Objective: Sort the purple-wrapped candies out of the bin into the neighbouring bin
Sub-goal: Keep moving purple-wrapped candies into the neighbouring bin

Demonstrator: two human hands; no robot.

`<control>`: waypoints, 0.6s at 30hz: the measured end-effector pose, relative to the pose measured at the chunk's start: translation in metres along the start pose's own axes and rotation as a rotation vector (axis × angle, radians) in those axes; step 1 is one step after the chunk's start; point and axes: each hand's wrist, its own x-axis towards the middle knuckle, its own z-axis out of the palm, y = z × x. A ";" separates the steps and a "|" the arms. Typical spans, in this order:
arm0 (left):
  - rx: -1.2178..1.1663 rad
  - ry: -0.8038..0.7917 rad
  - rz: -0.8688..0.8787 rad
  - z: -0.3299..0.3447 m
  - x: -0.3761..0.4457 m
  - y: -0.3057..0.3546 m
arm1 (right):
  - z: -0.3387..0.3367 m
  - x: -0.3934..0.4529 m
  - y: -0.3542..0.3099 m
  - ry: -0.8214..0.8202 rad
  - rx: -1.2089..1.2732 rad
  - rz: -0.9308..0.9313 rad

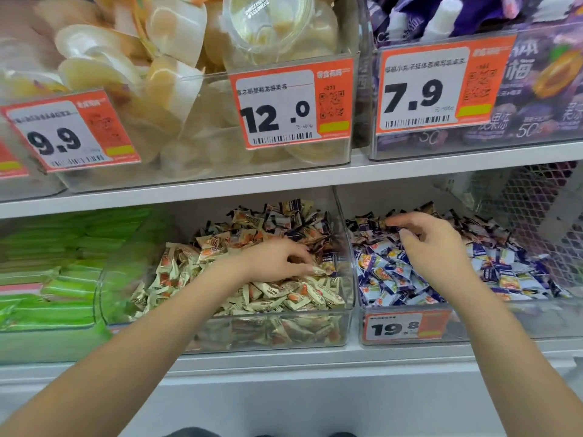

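Both hands are down in the lower-shelf bins: the left hand [277, 258] sits in the middle bin [349, 323] of cream-wrapped candies [271, 298], its fingertips curled in a pinch among wrappers near the bin's right wall, though whether the piece in that grip is purple or cream I cannot tell; the right hand [432, 244] is over the neighbouring bin [361, 329], fingers curled on what looks like a dark-wrapped piece at the back of the purple-wrapped candies [394, 272] (whether it is letting go or merely resting there is not clear). Strays remain in the middle bin, mostly dark and purple wrappers toward its back right corner [303, 228]. The main risk, as I judge it, is mistaken picks: the wrappers are small, crinkled and heaped, so a pinch could drag a cream neighbour along into the purple side. A loose pinch could also drop a piece short, behind the clear dividing wall or off the shelf [284, 357] edge. Purple ones buried under the cream layer are likely to be missed without stirring the heap
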 end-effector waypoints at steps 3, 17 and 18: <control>-0.078 0.038 -0.058 0.002 0.015 0.013 | 0.004 -0.002 -0.003 -0.007 0.046 -0.002; 0.187 0.096 -0.287 0.021 0.068 0.019 | 0.005 -0.002 -0.002 -0.001 -0.003 -0.042; 0.197 0.093 -0.287 0.021 0.068 0.020 | 0.004 -0.002 -0.001 -0.005 -0.008 -0.040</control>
